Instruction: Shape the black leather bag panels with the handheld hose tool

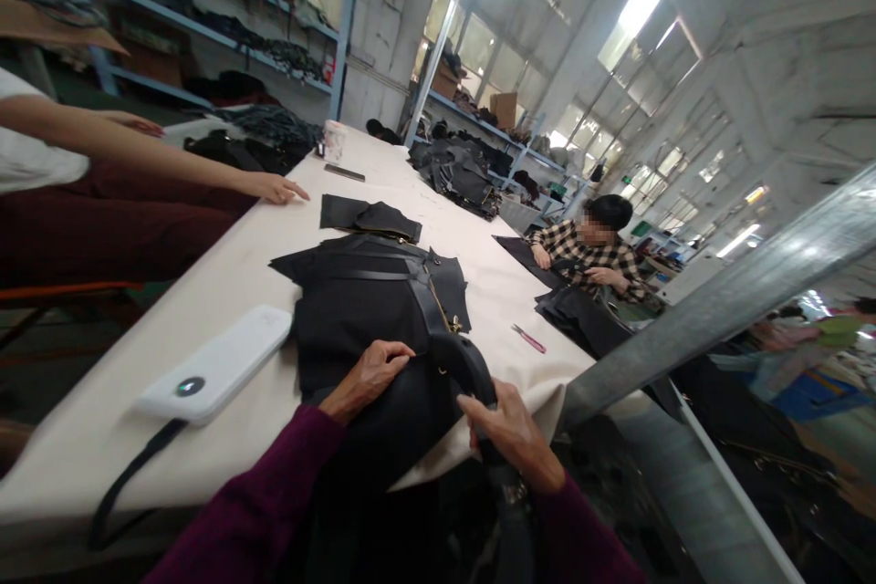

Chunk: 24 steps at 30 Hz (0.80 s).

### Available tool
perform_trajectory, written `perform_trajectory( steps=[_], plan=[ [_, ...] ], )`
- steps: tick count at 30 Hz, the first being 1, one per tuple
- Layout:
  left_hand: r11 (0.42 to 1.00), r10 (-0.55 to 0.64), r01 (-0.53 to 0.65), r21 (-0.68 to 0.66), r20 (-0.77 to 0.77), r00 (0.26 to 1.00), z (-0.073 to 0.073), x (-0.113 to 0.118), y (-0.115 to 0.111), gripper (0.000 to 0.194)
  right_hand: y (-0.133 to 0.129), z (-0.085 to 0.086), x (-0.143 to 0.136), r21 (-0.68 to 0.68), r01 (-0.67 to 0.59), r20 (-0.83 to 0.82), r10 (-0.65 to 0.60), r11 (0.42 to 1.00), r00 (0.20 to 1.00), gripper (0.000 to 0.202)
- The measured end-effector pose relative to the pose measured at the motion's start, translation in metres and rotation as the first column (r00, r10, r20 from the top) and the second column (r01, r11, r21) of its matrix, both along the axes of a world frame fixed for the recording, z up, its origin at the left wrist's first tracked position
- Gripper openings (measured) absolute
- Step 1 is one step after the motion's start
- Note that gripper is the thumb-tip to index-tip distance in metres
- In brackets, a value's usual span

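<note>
Sleeved in purple, my left hand (370, 376) is closed at the edge of a black bag panel (403, 424), pinching it between thumb and fingers. My right hand (510, 424) wraps round a thick, curved black strap (465, 360) that arches over the panel's right side. Under and beyond them lies a stack of black panels (352, 315), with a gold-coloured zipper (443, 303) along its right part. The panel's lower end hangs over the near table edge into shadow.
A white device (225, 360) with a black cable lies left on the pale table (225, 265). Pink-handled snips (529, 339) lie to the right, near a slanting metal pole (725, 269). One person's hand (274, 189) rests at left; another person (581, 251) handles black pieces.
</note>
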<state>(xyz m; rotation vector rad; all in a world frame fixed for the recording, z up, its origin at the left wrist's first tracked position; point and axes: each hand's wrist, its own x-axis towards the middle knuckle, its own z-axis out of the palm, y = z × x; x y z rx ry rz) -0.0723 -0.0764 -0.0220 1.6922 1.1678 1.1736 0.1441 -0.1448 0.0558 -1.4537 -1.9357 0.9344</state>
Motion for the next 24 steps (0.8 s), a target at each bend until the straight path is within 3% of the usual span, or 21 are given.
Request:
perform_trajectory(
  steps=[3, 6, 10, 13, 16, 20, 22, 24],
  plan=[
    [0.997, 0.045, -0.035, 0.071, -0.145, 0.988, 0.001, 0.004, -0.006, 0.029, 0.007, 0.013, 0.012, 0.057, 0.096, -0.011, -0.095, 0.994, 0.995, 0.028],
    [0.975, 0.157, -0.09, 0.203, -0.346, 0.925, 0.0, 0.009, -0.014, 0.029, -0.004, 0.023, 0.029, 0.051, 0.128, -0.009, -0.128, 0.99, 0.992, 0.029],
    [0.956, 0.224, -0.077, 0.284, -0.533, 0.816, 0.002, 0.019, -0.02, 0.029, -0.032, 0.018, 0.05, 0.02, 0.075, -0.009, -0.075, 0.997, 0.997, 0.028],
    [0.913, 0.318, -0.059, 0.404, -0.613, 0.724, 0.016, 0.025, -0.022, 0.018, -0.049, 0.01, 0.061, 0.025, 0.069, -0.025, -0.068, 0.997, 0.997, 0.025],
    [0.763, 0.517, -0.011, 0.646, -0.6, 0.611, 0.044, 0.028, -0.028, 0.018, -0.058, 0.011, 0.068, 0.051, 0.101, -0.025, -0.1, 0.994, 0.995, 0.025],
    [0.422, 0.759, 0.087, 0.903, -0.404, 0.51, 0.086, 0.024, -0.036, 0.012, -0.065, 0.019, 0.074, 0.057, 0.119, -0.04, -0.117, 0.991, 0.992, 0.026],
    [0.284, 0.802, 0.147, 0.948, -0.319, 0.505, 0.096, 0.022, -0.038, 0.014, -0.069, 0.021, 0.076, 0.07, 0.117, -0.045, -0.114, 0.991, 0.992, 0.025],
    [0.21, 0.801, 0.211, 0.955, -0.292, 0.523, 0.092, 0.022, -0.04, 0.017, -0.074, 0.021, 0.079, 0.087, 0.113, -0.048, -0.109, 0.99, 0.993, 0.024]
  ],
)
